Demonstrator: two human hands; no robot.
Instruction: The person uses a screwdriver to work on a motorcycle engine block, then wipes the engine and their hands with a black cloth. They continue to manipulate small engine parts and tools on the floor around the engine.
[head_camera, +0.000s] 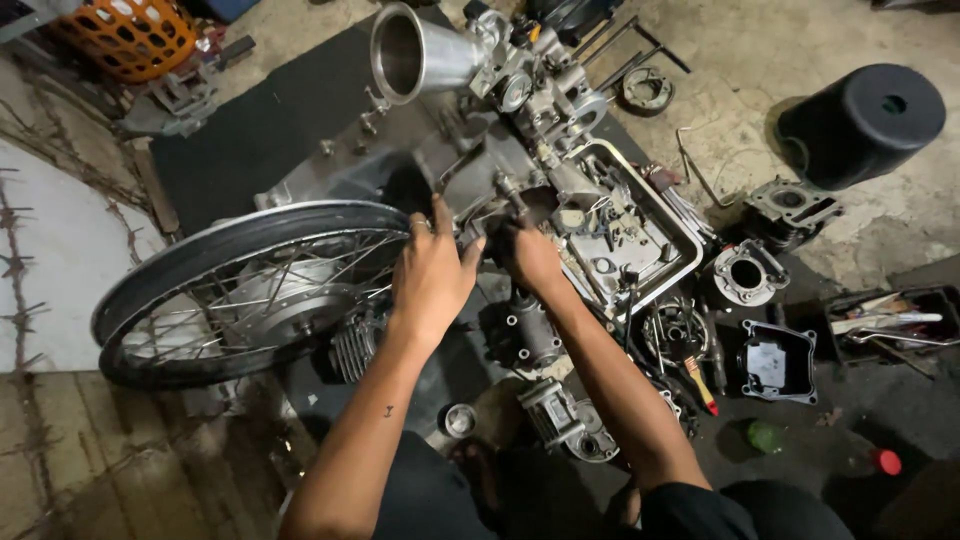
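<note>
A grey engine block (590, 215) with an open case and a polished metal intake funnel (410, 52) lies on a dark mat. My left hand (432, 272) rests with fingers spread against the engine's left side, beside a spoked wheel (240, 290). My right hand (532, 255) is closed around a small dark tool or part at the engine's middle; what it grips is hidden by the fingers.
Loose cylinder parts (750, 272) and a black cover (778, 360) lie to the right. An upturned black bucket (865, 120) stands at the far right, an orange basket (130, 35) at the top left. A tray of tools (890, 325) sits at the right edge.
</note>
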